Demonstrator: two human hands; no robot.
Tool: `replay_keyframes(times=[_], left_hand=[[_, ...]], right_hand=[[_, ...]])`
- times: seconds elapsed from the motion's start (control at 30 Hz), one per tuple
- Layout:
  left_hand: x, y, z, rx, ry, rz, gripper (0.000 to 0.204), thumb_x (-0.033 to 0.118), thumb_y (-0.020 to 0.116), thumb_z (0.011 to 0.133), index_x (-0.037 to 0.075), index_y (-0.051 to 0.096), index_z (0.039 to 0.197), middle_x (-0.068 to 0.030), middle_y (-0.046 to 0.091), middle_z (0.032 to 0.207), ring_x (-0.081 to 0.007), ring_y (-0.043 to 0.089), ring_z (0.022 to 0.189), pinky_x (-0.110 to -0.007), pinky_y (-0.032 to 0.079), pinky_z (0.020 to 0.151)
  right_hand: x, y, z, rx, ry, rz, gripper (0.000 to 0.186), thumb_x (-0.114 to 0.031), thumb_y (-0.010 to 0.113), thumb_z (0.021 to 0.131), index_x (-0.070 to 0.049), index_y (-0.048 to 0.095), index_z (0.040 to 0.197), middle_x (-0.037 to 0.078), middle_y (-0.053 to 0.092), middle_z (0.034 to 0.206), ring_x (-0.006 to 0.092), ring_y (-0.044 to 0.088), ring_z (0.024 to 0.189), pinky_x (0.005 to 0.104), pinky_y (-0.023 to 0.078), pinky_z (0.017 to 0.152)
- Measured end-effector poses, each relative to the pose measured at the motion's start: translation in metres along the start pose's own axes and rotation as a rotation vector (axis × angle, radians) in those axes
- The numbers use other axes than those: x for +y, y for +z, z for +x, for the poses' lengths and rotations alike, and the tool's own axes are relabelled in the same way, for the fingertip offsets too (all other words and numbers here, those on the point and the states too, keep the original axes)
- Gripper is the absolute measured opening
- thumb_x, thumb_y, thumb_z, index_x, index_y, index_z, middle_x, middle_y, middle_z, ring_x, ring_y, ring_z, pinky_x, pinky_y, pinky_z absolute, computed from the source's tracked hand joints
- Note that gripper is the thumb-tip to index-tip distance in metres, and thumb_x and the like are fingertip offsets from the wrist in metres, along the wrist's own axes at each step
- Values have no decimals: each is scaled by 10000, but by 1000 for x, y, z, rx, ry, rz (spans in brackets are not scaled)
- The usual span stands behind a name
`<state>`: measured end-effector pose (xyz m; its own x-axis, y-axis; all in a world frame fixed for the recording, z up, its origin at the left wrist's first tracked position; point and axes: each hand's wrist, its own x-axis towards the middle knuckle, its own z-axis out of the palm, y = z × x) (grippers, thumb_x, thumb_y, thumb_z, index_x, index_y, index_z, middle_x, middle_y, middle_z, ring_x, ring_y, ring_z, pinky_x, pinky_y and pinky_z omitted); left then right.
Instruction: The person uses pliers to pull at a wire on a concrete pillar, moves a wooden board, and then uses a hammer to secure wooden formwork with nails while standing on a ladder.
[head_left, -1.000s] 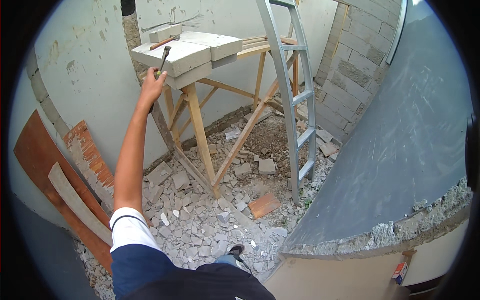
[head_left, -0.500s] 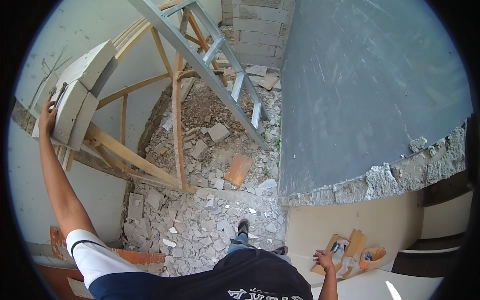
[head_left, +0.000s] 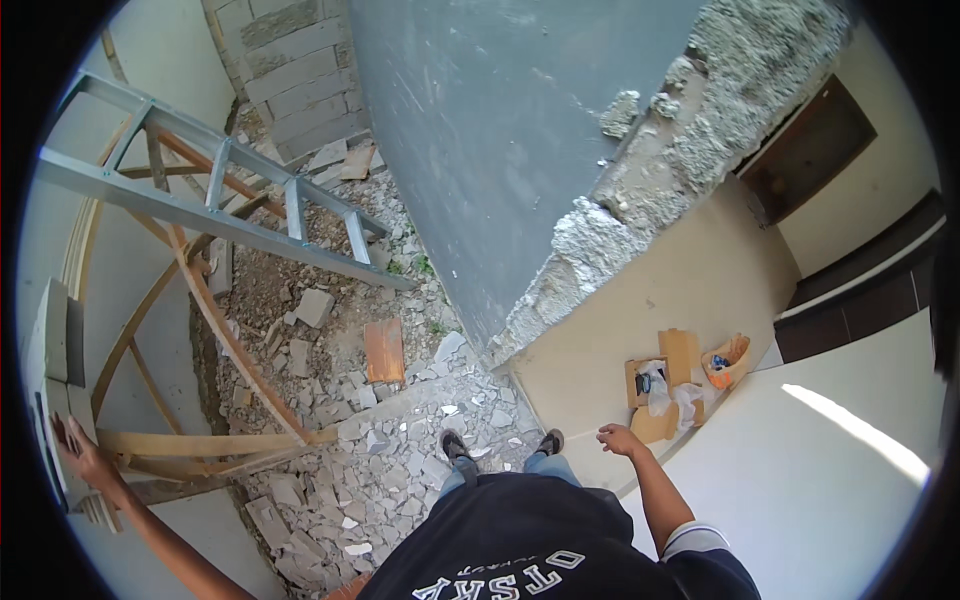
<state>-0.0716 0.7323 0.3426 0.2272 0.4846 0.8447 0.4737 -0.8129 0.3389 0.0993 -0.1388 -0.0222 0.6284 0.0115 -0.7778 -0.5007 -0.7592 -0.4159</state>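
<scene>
My left hand [head_left: 88, 462] is at the far left, against the pale building blocks [head_left: 52, 325] stacked on a wooden frame [head_left: 190, 441]. Its fingers are stretched out and somewhat apart, with no object showing in them. Picture distortion at the rim leaves unclear how firmly it touches the blocks. My right hand [head_left: 620, 440] hangs in the air on the right, nearest to an opened cardboard box [head_left: 680, 352] on the floor below. Nothing shows in it, and its fingers are loosely extended.
A metal ladder [head_left: 230, 225] leans across the upper left. Broken rubble [head_left: 400, 425] covers the ground around my feet, with a reddish-brown board [head_left: 384, 350] farther off. A grey wall [head_left: 480, 150] ends in a rough broken edge [head_left: 590, 245]. An orange bag [head_left: 726, 362] lies beyond the box.
My view has swung to the right, so the blocks and ladder sit farther left. My left hand stays by the blocks; the dark metal tool beside it no longer shows clearly.
</scene>
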Motion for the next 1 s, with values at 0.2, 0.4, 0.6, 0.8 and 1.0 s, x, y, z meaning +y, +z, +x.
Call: replay_keyframes(times=[0.2, 0.4, 0.6, 0.8, 1.0], left_hand=[[229, 98, -321, -1194, -903, -749, 507, 384, 487, 915, 51, 430, 1293, -106, 490, 1280, -219, 489, 1145, -348, 377, 945], [479, 122, -528, -1802, -1660, -1783, 709, 580, 342, 890, 17, 362, 1321, -153, 434, 1315, -294, 413, 1217, -418, 308, 1025], [646, 66, -477, -1694, -2217, -1469, 664, 529, 394, 895, 42, 341, 1344, -173, 459, 1294, -302, 480, 1152, -421, 345, 1012], [613, 115, -487, -2015, -418, -834, 557, 429, 513, 873, 43, 453, 1271, -133, 566, 1168, -263, 570, 1026, -405, 447, 866], [523, 155, -543, -2106, 57, -104, 454, 323, 596, 817, -38, 581, 1092, -157, 644, 974, -254, 614, 937, -345, 467, 801]], right_hand=[[-119, -26, -24, 197, -499, -247, 415, -339, 515, 866, -44, 553, 1156, 145, 542, 1140, 305, 530, 1056, 384, 437, 885], [-193, -25, -86, 287, -1293, -52, 475, -333, 453, 911, -67, 426, 1304, 153, 394, 1342, 306, 392, 1231, 441, 246, 1070], [-22, -128, 9, 681, -625, -161, 454, -348, 425, 904, -73, 478, 1261, 144, 484, 1265, 294, 370, 1251, 546, 165, 1072], [289, -202, -15, 388, 358, -69, 414, -294, 517, 799, -55, 570, 1133, 196, 611, 1075, 331, 580, 1016, 422, 451, 880], [421, -101, -43, 487, 492, 258, 373, -309, 543, 797, -45, 620, 1049, 169, 626, 1049, 308, 590, 982, 397, 465, 850]])
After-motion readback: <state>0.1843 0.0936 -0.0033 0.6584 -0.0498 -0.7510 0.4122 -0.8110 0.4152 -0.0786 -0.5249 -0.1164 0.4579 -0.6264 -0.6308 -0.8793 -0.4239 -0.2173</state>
